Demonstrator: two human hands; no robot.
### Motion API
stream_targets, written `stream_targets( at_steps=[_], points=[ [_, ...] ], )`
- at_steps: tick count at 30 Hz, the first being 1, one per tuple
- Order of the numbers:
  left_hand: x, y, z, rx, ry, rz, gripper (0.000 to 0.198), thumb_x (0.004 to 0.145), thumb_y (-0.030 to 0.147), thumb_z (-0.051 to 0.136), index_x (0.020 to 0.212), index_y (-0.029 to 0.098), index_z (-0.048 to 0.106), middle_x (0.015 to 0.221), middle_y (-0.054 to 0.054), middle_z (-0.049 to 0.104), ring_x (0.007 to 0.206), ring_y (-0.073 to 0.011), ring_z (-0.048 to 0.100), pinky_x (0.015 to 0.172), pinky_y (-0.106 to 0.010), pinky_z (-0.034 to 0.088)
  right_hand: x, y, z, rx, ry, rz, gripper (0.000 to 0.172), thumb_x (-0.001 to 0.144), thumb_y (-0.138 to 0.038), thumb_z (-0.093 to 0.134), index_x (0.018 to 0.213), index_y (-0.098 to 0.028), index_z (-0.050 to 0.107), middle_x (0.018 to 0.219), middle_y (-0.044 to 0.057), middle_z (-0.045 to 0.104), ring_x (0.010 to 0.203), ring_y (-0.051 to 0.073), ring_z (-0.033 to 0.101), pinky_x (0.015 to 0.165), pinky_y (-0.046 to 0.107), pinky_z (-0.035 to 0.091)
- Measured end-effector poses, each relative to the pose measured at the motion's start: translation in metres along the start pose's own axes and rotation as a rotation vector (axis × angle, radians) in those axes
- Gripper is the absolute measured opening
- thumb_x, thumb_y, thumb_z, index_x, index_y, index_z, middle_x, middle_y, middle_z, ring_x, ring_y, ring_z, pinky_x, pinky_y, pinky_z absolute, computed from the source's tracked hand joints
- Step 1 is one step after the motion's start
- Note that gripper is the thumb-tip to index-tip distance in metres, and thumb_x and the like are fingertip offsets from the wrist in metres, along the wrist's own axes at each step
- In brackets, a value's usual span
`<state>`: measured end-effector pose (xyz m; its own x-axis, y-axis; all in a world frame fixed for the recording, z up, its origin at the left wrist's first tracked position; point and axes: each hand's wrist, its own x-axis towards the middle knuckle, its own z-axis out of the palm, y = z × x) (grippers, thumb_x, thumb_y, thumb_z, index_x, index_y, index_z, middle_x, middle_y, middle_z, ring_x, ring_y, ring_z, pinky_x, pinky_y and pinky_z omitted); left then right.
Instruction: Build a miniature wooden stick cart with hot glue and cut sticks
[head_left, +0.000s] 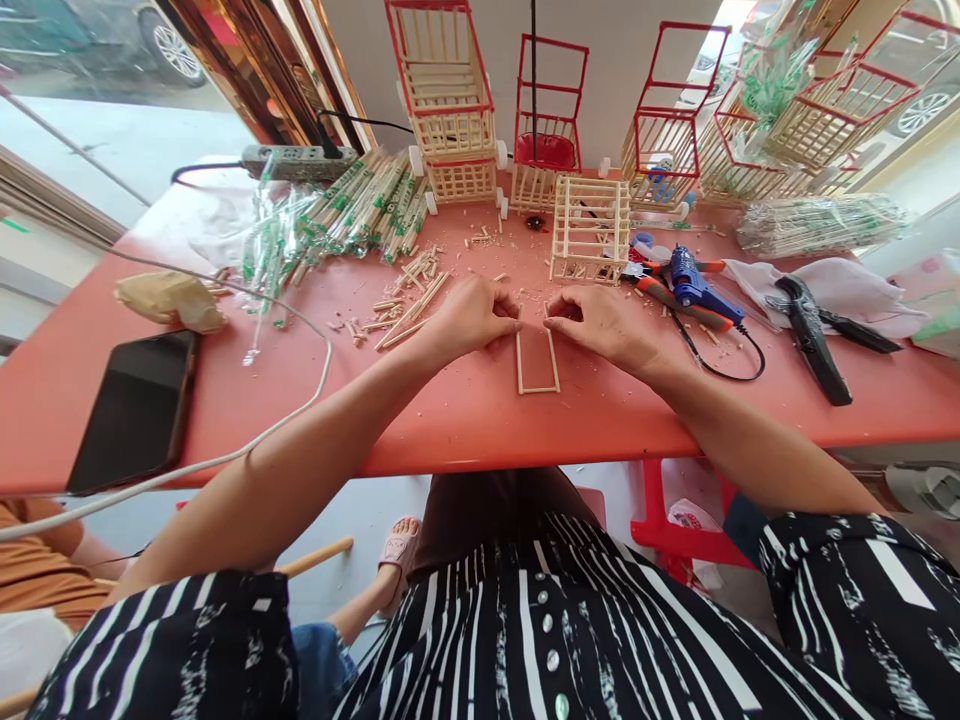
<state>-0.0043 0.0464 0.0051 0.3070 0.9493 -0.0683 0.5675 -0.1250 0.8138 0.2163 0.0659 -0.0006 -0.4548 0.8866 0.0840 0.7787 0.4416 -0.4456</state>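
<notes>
A small rectangular frame of thin wooden sticks lies flat on the red table, in front of me. My left hand pinches the frame's far left corner, fingers curled together. My right hand pinches the far right corner in the same way. Both hands rest on the tabletop, fingertips almost meeting over the frame's top edge. Wood chips and cut stick ends lie scattered to the left of my hands.
A blue glue gun and pliers lie to the right, then a black tool on white cloth. A small stick cage stands behind my hands. Wrapped chopsticks lie far left, a phone and white cable near left. Red-trimmed stick cages line the back.
</notes>
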Motion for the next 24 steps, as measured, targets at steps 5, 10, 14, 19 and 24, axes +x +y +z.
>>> stream_targets(
  at_steps=[5, 10, 14, 19, 24],
  points=[
    [0.0047, -0.0005, -0.0015, 0.007, -0.012, 0.013, 0.006, 0.074, 0.021, 0.071, 0.07, 0.016, 0.072, 0.051, 0.003, 0.06, 0.052, -0.013, 0.054, 0.057, -0.026, 0.039, 0.0022, 0.0041, 0.0045, 0.023, 0.016, -0.021, 0.009, 0.091, -0.023, 0.074, 0.097, -0.019, 0.08, 0.095, 0.006, 0.082, 0.083, 0.02, 0.07, 0.078, 0.031, 0.048],
    [0.0055, -0.0008, 0.0023, -0.021, 0.022, -0.006, 0.005, 0.072, 0.016, 0.07, 0.068, 0.016, 0.068, 0.054, 0.004, 0.061, 0.054, -0.012, 0.053, 0.059, -0.025, 0.039, 0.0018, 0.0033, 0.0048, 0.022, 0.015, -0.024, 0.01, 0.091, -0.021, 0.073, 0.097, -0.017, 0.079, 0.094, 0.006, 0.081, 0.082, 0.02, 0.068, 0.077, 0.031, 0.045],
    [0.0051, -0.002, 0.0044, -0.054, 0.043, -0.019, 0.003, 0.071, 0.016, 0.071, 0.07, 0.017, 0.068, 0.055, 0.004, 0.061, 0.055, -0.012, 0.054, 0.059, -0.024, 0.041, 0.0015, 0.002, 0.0048, 0.028, 0.02, -0.024, 0.009, 0.09, -0.018, 0.073, 0.096, -0.016, 0.079, 0.091, 0.006, 0.079, 0.079, 0.019, 0.065, 0.074, 0.029, 0.042],
    [0.0056, -0.0043, 0.006, -0.065, 0.053, -0.011, 0.004, 0.071, 0.018, 0.07, 0.072, 0.017, 0.066, 0.056, 0.005, 0.061, 0.056, -0.0119, 0.055, 0.059, -0.023, 0.042, 0.0022, 0.0046, 0.0068, 0.052, 0.038, -0.054, 0.008, 0.089, -0.02, 0.071, 0.093, -0.017, 0.077, 0.088, 0.005, 0.078, 0.076, 0.018, 0.062, 0.074, 0.029, 0.041],
    [0.0068, -0.0075, 0.007, -0.071, 0.045, 0.019, 0.005, 0.07, 0.018, 0.068, 0.068, 0.018, 0.064, 0.056, 0.005, 0.059, 0.058, -0.0122, 0.055, 0.059, -0.023, 0.042, 0.0027, 0.0067, 0.0087, 0.063, 0.043, -0.061, 0.007, 0.088, -0.019, 0.071, 0.092, -0.017, 0.076, 0.088, 0.004, 0.077, 0.077, 0.018, 0.062, 0.074, 0.029, 0.042]
  ],
)
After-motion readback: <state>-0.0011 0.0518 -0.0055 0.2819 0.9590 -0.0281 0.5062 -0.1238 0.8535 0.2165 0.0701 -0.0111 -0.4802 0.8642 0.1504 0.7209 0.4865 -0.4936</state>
